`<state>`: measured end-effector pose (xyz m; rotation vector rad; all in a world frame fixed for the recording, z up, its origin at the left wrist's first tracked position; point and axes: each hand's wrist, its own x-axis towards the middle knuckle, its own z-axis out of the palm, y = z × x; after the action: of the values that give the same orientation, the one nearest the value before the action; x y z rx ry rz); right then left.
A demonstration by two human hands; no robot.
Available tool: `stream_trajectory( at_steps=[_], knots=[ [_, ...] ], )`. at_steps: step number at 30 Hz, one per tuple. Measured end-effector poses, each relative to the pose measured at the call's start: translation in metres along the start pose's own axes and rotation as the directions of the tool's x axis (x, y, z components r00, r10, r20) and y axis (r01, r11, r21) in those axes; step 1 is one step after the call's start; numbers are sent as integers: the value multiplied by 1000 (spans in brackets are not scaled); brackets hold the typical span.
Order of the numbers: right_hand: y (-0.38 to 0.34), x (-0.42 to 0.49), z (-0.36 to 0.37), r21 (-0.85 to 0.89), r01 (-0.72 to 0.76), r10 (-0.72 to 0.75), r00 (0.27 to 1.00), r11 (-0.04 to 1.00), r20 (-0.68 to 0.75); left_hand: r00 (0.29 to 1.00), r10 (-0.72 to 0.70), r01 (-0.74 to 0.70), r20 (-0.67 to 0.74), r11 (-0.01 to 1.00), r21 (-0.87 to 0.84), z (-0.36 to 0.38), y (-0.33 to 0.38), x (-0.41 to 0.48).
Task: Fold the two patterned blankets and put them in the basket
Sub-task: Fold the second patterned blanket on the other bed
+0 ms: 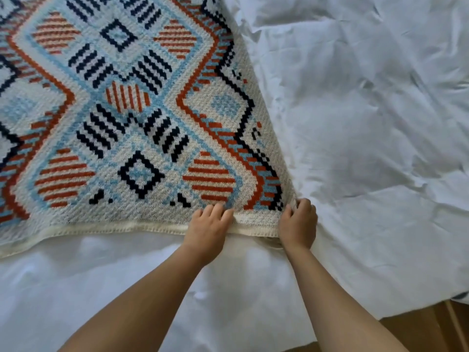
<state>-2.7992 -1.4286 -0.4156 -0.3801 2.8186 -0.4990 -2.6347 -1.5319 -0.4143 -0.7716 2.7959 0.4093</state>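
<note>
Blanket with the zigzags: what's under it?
A wrinkled white sheet shows past the edges of the patterned blanket, so it lies on that. Anything else beneath is hidden.

Home bedroom. Evidence: bed (355, 288) covered by a wrinkled white sheet (368, 110), filling most of the view; cream knitted blanket (114, 110) with navy, rust and light-blue geometric pattern spread on top; brown wooden plank floor (431, 331) visible past the bed's corner, lower right.

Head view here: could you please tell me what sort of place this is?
Probably a bedroom: a patterned blanket lies spread over a wrinkled white sheet, with wooden floor beside it.
</note>
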Motion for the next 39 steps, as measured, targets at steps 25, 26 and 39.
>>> stream_trajectory(
  at_steps=[25, 26, 39],
  knots=[
    [-234, -342, 136, -57, 358, -284, 819, 932, 499, 889, -433, 424, 153, 902, 85, -22, -322, -349],
    [-244, -355, 142, -39, 346, -278, 814, 938, 510, 901, -407, 397, 149, 913, 90, -23, -329, -351],
    [-315, -380, 199, 293, -132, 6, 919, 947, 395, 971, -180, 164, 155, 980, 111, -24, -389, -276]
  ],
)
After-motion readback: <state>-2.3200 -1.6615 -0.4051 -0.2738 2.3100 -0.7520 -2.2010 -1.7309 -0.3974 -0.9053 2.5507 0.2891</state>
